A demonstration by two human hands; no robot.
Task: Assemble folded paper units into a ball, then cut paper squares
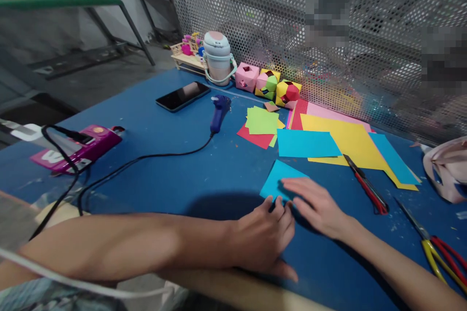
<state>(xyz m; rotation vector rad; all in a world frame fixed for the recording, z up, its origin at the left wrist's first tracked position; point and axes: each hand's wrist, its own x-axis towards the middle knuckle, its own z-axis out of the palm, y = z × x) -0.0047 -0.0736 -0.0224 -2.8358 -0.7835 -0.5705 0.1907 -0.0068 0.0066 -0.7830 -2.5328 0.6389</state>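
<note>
Beyond the two hands (262,238) (317,204), three paper cubes (268,83), one phone (182,96) and one glue gun (219,112) are sitting; to their right, one utility knife (367,185) and one pair of scissors (434,248) are lying.

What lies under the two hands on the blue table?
A cyan paper sheet: its far part shows beyond the left hand and right hand. Its near edge is covered by them.

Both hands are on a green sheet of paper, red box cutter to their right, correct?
No: the head view shows the sheet under the left hand and right hand is light blue, not green. The red box cutter is to their right.
</note>
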